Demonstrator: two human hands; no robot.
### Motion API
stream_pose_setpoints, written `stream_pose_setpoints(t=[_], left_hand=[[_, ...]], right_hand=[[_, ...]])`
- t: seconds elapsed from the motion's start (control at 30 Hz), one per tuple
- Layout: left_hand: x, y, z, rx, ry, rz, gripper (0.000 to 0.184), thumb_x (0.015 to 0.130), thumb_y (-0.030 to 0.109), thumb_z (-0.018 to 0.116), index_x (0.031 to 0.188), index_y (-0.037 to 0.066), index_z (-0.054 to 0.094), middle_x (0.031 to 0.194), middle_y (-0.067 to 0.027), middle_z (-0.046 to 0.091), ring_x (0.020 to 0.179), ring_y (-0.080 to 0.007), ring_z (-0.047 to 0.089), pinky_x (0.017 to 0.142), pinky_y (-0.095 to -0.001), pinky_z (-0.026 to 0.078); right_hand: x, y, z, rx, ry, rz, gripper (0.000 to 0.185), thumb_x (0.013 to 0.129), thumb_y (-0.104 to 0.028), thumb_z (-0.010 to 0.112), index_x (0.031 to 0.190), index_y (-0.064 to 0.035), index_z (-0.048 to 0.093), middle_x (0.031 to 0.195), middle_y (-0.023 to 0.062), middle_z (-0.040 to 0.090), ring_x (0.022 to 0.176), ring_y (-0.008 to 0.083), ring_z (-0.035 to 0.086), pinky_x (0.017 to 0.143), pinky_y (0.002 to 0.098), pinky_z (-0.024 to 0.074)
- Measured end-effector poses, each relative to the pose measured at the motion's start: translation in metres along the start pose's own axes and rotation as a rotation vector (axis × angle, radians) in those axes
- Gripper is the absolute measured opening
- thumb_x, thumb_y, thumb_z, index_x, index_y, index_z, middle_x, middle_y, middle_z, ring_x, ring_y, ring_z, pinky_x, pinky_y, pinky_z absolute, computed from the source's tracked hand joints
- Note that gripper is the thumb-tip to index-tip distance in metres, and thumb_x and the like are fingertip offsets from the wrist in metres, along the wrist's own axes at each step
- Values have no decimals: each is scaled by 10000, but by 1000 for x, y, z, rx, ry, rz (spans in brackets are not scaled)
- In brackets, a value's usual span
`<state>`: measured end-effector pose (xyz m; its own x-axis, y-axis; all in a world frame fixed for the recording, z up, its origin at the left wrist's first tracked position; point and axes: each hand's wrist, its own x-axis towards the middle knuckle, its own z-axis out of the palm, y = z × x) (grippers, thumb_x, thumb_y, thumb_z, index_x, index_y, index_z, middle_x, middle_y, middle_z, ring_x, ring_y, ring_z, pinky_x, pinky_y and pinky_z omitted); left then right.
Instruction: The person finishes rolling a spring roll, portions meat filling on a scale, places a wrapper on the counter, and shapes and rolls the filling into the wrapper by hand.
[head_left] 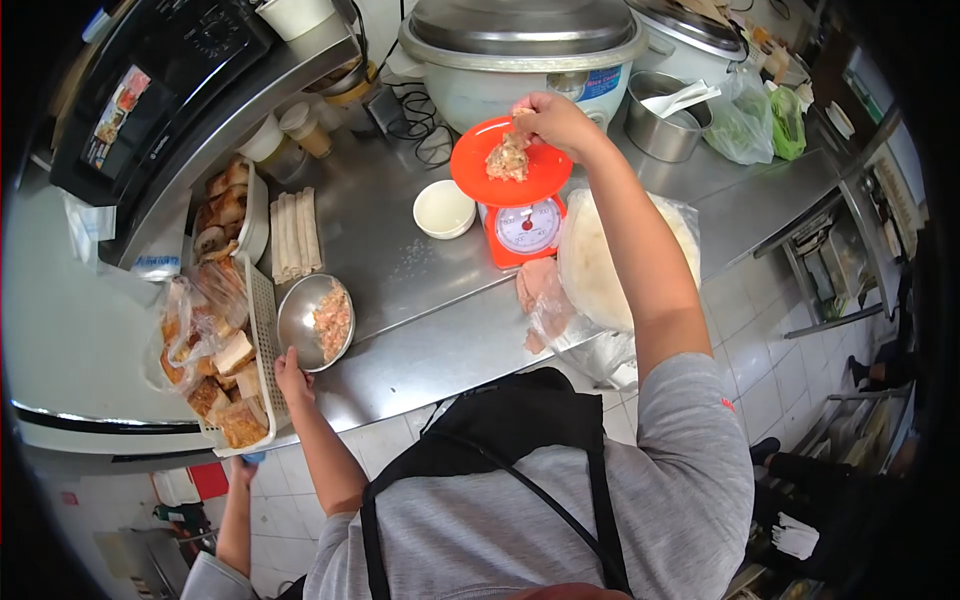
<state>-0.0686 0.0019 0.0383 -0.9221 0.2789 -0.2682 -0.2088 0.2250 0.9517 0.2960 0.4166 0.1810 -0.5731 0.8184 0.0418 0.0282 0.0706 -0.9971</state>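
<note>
Here's the right hand (pixel 550 124) at the upper middle of the frame, over the red plate (pixel 470 168) on the kitchen scale (pixel 500 253), and the risk is in the sticky meat (pixel 507 164): it could cling to the fingers or slide off the edge if released off-centre. A knuckle leaning on that plate could throw the dial (pixel 527 229) off, too. Now the grip: thumb and fingertips pinched nearly closed on a small bit of meat, the rest heaped on the plate just below. Over to left of centre, the left hand (pixel 291 378) is at the lower rim of the steel bowl (pixel 294 318), fingers bent and seemingly touching it; how firmly they hold, I can't tell. More chopped meat (pixel 331 320) lies inside, and a careless push there could tip it. Close by, the basket (pixel 262 330) sits left of that bowl, the small white bowl (pixel 444 210) left of the scale.
</note>
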Motion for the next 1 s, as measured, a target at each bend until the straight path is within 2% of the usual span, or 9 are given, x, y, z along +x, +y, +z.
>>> stream_pose_setpoints(t=[0.13,0.23,0.33,0.63,0.8,0.83,0.9,0.93,1.0], left_hand=[[0,0,1,-2,7,6,245,838,275,573,736,162,380,546,46,416,361,-51,350,305,-175,256],[3,-1,-1,3,-2,0,241,836,280,573,747,159,384,552,45,425,363,-51,351,306,-175,255],[3,0,-1,21,-2,-4,233,833,286,574,766,155,393,562,45,432,366,-51,353,308,-176,257],[3,4,0,72,28,-36,213,830,279,572,823,145,407,587,35,438,369,-60,349,316,-181,266],[9,2,-3,86,0,-1,217,827,284,571,917,136,441,616,26,473,383,-62,365,315,-176,257],[8,3,-2,99,-16,29,247,826,283,572,974,133,444,668,15,498,422,-69,395,335,-183,277],[2,4,0,124,-29,87,330,823,282,573,1088,128,449,772,-7,549,500,-82,457,374,-198,318],[4,0,1,164,5,107,395,822,277,574,1158,132,423,874,-24,554,587,-102,488,420,-220,349],[-3,5,7,225,49,74,499,820,264,573,1262,134,381,1081,-47,528,787,-152,527,542,-282,409]], right_hand=[[-3,-12,0,22,-99,99,125,768,-21,540,892,-15,520,685,26,514,570,85,475,507,193,393],[-12,-27,6,-58,-40,122,137,762,-38,534,898,-26,529,699,18,508,594,84,478,533,199,394],[-9,-24,9,-111,-7,20,158,766,-111,570,901,-36,539,712,13,510,608,84,483,546,220,406],[-21,-37,3,-53,78,51,297,822,-333,540,934,-59,571,847,17,580,716,96,527,606,230,437],[-25,-34,-2,-113,143,-32,258,833,-239,546,1003,-44,548,826,20,574,706,98,539,594,234,453],[-25,-33,-1,-120,173,-61,249,835,-208,546,1016,-38,541,820,19,572,702,97,541,591,237,457],[-13,-26,0,-131,277,-285,245,813,-171,543,1010,-24,542,785,52,584,629,131,547,563,276,457],[-6,-23,7,-124,310,-400,244,803,-152,542,1006,-17,542,768,69,590,593,148,550,548,296,457],[-30,-62,37,-13,385,-570,187,787,-110,538,951,-23,551,762,62,564,635,159,550,581,296,447]])
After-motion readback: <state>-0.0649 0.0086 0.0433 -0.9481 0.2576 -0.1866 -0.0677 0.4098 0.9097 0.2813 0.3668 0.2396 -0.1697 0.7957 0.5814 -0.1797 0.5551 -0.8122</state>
